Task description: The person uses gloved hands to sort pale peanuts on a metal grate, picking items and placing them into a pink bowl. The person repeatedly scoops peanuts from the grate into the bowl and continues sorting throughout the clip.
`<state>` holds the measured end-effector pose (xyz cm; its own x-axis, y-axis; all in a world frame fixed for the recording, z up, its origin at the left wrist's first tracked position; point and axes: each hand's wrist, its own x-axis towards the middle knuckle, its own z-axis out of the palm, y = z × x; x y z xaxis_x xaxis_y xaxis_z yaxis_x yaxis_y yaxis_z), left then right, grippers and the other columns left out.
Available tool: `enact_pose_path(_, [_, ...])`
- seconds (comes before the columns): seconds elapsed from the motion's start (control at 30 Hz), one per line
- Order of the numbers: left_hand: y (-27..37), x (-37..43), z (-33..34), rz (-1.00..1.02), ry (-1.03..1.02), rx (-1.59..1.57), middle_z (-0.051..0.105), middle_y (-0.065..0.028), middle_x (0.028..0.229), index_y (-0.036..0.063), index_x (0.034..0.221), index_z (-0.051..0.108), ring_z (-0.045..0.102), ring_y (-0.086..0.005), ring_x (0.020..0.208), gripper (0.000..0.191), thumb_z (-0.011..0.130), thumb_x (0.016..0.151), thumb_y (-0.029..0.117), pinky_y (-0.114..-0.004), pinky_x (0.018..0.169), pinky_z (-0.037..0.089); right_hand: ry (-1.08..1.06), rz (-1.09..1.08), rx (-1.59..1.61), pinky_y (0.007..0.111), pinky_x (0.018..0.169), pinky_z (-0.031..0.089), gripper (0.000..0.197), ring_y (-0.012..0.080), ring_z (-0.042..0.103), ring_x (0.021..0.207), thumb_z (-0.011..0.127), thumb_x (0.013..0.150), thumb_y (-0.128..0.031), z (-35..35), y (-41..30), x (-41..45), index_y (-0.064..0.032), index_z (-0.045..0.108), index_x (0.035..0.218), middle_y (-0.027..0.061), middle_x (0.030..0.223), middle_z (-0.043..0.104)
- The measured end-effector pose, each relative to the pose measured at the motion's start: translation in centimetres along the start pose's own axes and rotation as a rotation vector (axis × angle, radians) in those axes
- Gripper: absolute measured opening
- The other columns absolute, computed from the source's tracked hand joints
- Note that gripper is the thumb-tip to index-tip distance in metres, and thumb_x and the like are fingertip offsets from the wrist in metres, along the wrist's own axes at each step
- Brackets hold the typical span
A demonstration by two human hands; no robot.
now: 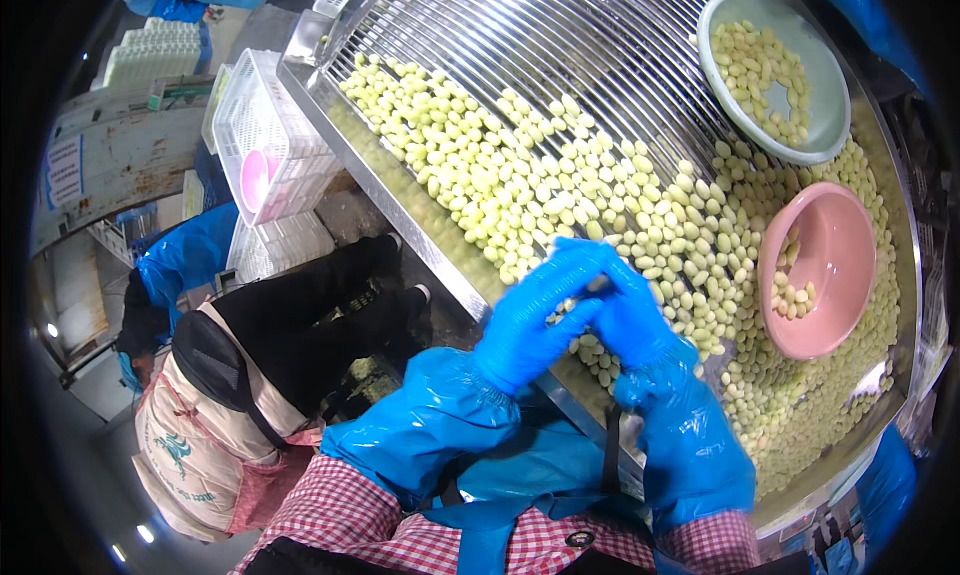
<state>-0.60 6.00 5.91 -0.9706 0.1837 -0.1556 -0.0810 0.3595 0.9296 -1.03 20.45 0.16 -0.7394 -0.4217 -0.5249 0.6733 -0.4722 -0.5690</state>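
Observation:
My left hand (pixel 529 320) and my right hand (pixel 634 316), both in blue gloves, meet at the fingertips over the near edge of a spread of pale green, grape-like oval fruits (pixel 465 147). The fingers are curved, and a few fruits show in the gap between the palms. Whether either hand grips a fruit is hidden. Beneath the fruits, a steel sorting table (pixel 480 19) has a surface of parallel metal bars. To the right of my hands, a pink plastic basin (pixel 844 275) rests tilted among the fruits with several inside.
A pale green basin (pixel 825 109) holding several yellowish fruits stands at the table's far right. White plastic crates (pixel 289 139) are stacked left of the table, with a bright pink bowl (pixel 255 179) in the top one. A person (pixel 202 417) bends close by on the left.

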Motion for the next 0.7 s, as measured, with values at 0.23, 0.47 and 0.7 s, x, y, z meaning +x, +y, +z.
enact_pose_path(0.23, [-4.4,5.5,1.1,0.241,-0.182,0.576,0.043,-0.0153,0.147,0.0169,0.143,0.046,0.038,-0.0350,0.137,0.049,0.056,0.097,0.028,-0.044,0.109,0.037,0.723,-0.659,-0.423,0.037,0.111,0.032,0.049,0.0259,0.043,0.132,0.054,0.096,-0.022,-10.1,-12.0,-9.9,-0.0035,0.046,0.141,0.0139,0.145,0.045])
enact_pose_path(0.47, [-10.6,13.8,0.4,0.263,-0.173,1.108,0.026,-0.0102,0.157,0.0232,0.149,0.037,0.022,-0.0396,0.143,0.056,0.052,0.096,0.035,-0.062,0.112,0.017,1.302,-0.405,-0.732,0.035,0.099,0.044,0.076,0.0232,0.049,0.123,0.072,0.085,-0.011,-24.1,-9.6,-15.7,-0.0044,0.032,0.148,0.0172,0.143,0.043])
enact_pose_path(0.7, [-8.4,13.2,2.2,0.145,0.026,0.539,0.056,-0.0110,0.132,0.0175,0.130,0.060,0.060,-0.0266,0.113,0.040,0.066,0.091,0.022,-0.034,0.087,0.053,1.078,-0.490,-0.453,0.037,0.103,0.042,0.060,0.0246,0.051,0.121,0.061,0.084,0.000,-24.3,-7.0,-16.5,0.0014,0.041,0.141,0.0149,0.133,0.053])
